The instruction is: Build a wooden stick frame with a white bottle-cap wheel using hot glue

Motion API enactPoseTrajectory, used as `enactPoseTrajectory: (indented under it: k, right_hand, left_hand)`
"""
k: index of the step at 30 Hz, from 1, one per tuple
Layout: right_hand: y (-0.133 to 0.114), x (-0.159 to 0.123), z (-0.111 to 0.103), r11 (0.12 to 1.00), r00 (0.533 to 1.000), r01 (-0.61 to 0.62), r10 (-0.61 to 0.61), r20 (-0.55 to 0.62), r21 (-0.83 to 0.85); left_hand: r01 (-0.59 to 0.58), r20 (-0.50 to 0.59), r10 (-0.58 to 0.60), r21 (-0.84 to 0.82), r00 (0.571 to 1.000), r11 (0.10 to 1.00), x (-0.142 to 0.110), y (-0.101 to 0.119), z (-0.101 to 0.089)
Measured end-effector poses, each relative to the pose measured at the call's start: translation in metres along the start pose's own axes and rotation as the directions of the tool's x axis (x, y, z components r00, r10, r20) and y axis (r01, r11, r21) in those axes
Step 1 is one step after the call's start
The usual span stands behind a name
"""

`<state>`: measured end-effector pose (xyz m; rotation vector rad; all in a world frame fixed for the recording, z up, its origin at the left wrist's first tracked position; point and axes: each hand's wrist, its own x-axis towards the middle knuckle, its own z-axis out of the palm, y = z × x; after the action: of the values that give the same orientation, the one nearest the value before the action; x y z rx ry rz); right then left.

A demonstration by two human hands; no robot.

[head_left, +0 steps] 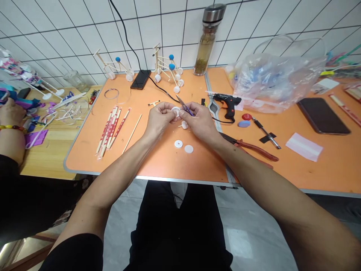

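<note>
**A:** ok remote-desk guy, what've you got on the head cam?

**B:** Biggest first: I'm looking down at an orange table [158, 162]. A clear plastic bag [279, 82] slumps at the back right, and a glass tea bottle [205, 49] stands upright near the back edge. Red-handled pliers [255, 148] poke out beside my right forearm, wrapped chopsticks [111, 130] lie over on the left, and a black glue gun [230, 103] rests on its side past the right hand.

**A:** And the hands?

**B:** Nearly together, mid-table. I've got the left hand [156, 119] pinched narrow on a white disc, and the right hand [203, 122] curled round some scissors [182, 102], blades angled up and away from me.

**A:** Where's the disc exactly?

**B:** The white disc [176, 110] sits up in the left fingertips, just beside the scissors. Can't tell if the right thumb's touching it, tbh. Two smaller loose discs [178, 143] lie flat on the table, nearer me.
</note>
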<state>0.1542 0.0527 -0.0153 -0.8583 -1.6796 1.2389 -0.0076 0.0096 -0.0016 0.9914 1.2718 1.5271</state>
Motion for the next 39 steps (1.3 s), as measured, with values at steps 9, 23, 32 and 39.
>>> enactPoseTrajectory:
  k: [9,23,32,39]
  right_hand:
    - [0.0044,0.0,0.0006,0.993,0.998,0.06,-0.063,-0.024,-0.107]
    - [0.0012,0.0011,-0.0022,0.995,0.999,0.034,-0.037,-0.029,-0.089]
    - [0.0084,0.001,0.0025,0.991,0.995,0.078,-0.084,-0.053,-0.112]
    - [0.0055,-0.0026,0.0056,0.986,0.996,0.074,-0.082,-0.047,-0.15]
  left_hand:
    - [-0.037,0.03,0.034,0.134,0.999,0.99,-0.0067,0.0091,0.0009]
    - [-0.029,0.034,0.027,0.077,0.999,0.997,-0.0051,0.0069,0.0024]
    - [-0.038,-0.019,0.04,0.131,0.999,0.991,-0.0078,0.0079,0.005]
    - [-0.049,-0.032,0.055,0.145,0.998,0.988,-0.0068,0.0052,0.0038]
